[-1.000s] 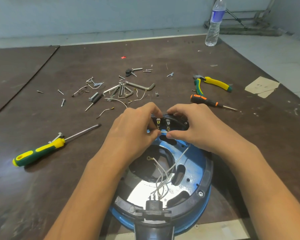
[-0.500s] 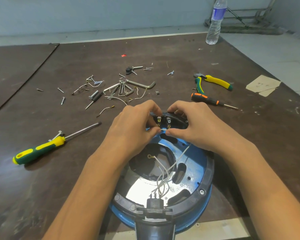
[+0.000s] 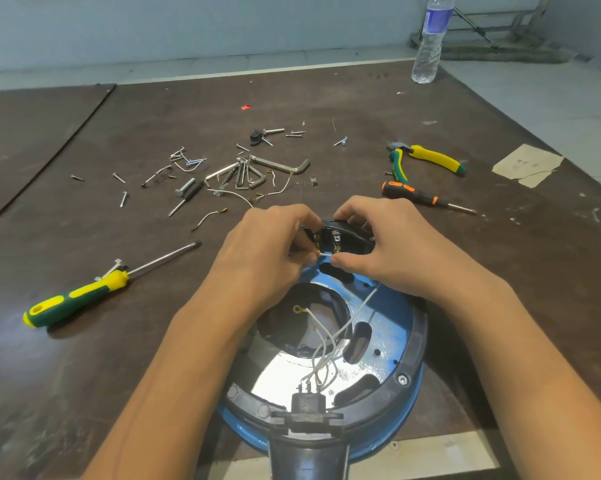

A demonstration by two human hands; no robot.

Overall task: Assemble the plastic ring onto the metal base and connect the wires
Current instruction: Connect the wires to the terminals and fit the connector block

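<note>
A blue metal base (image 3: 392, 327) with a shiny mirror-like inner plate lies near the table's front edge. A black plastic ring (image 3: 415, 351) sits around its rim, with a black connector block (image 3: 306, 405) at the near side. Several white wires (image 3: 326, 344) run up from that block. My left hand (image 3: 264, 251) pinches the brass end of one white wire at the black terminal part (image 3: 340, 237) on the far rim. My right hand (image 3: 382, 244) grips that terminal part and pinches the same wire from the other side.
A green-yellow screwdriver (image 3: 80, 296) lies to the left. Loose screws, hex keys (image 3: 257, 171) and wire bits are scattered behind the hands. Yellow-green pliers (image 3: 427, 161) and an orange-black screwdriver (image 3: 420, 195) lie at the right. A water bottle (image 3: 430, 39) stands at the far right.
My left fingers have shifted slightly and now show the wire's end at the left terminal. Both hands otherwise stay on the far rim.
</note>
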